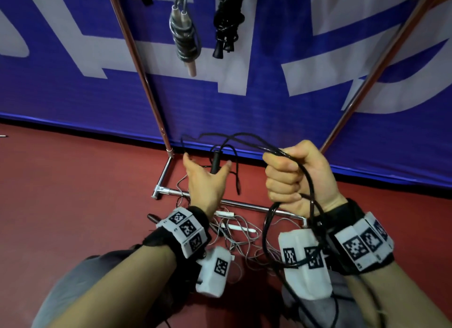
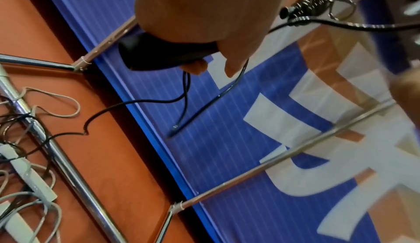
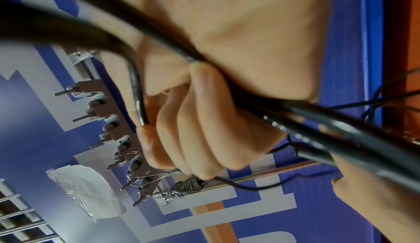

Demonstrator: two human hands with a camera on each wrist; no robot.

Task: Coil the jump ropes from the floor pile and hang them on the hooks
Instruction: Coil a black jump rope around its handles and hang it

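Note:
My right hand (image 1: 291,176) is a fist round several loops of a black jump rope (image 1: 308,181); the loops hang down past my wrist. In the right wrist view the same fist (image 3: 204,121) grips the black strands (image 3: 322,121). My left hand (image 1: 208,178) holds that rope's black handle (image 1: 215,161) upright just left of the fist. In the left wrist view the handle (image 2: 159,52) lies under my palm with the fingers (image 2: 234,65) curled round it. Loose rope trails from it to the floor. A pile of grey and white ropes (image 1: 234,232) lies below my wrists.
A coiled grey rope (image 1: 184,34) and a coiled black rope (image 1: 227,21) hang from the rack above. The row of hooks (image 3: 109,121) shows in the right wrist view. The rack's chrome base bar (image 1: 244,205) crosses the red floor before a blue banner (image 1: 73,83).

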